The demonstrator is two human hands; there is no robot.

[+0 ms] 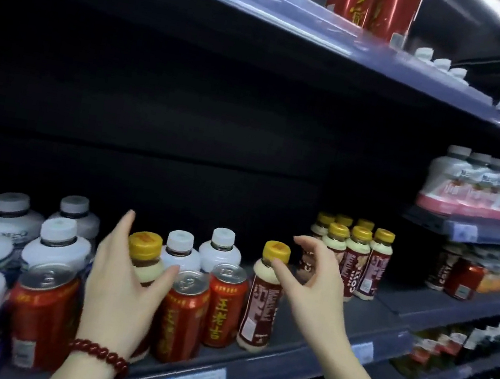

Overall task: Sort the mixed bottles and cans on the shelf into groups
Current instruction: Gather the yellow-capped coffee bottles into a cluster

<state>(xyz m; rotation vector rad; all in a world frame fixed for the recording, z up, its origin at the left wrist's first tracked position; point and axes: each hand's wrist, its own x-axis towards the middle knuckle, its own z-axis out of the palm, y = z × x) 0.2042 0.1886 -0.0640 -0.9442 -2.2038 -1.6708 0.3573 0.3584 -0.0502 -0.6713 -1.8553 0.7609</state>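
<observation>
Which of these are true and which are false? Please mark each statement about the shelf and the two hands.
1. The left hand wraps around a yellow-capped bottle. True.
2. The right hand holds a red can. False: its thumb only touches the cap of another yellow-capped bottle.
3. Three red cans stand at the shelf's front. True.
4. A beaded bracelet is on the right wrist. False: it is on the left wrist.
5. The grouped yellow-capped bottles stand to the left of the white-capped bottles. False: they stand to the right.
</observation>
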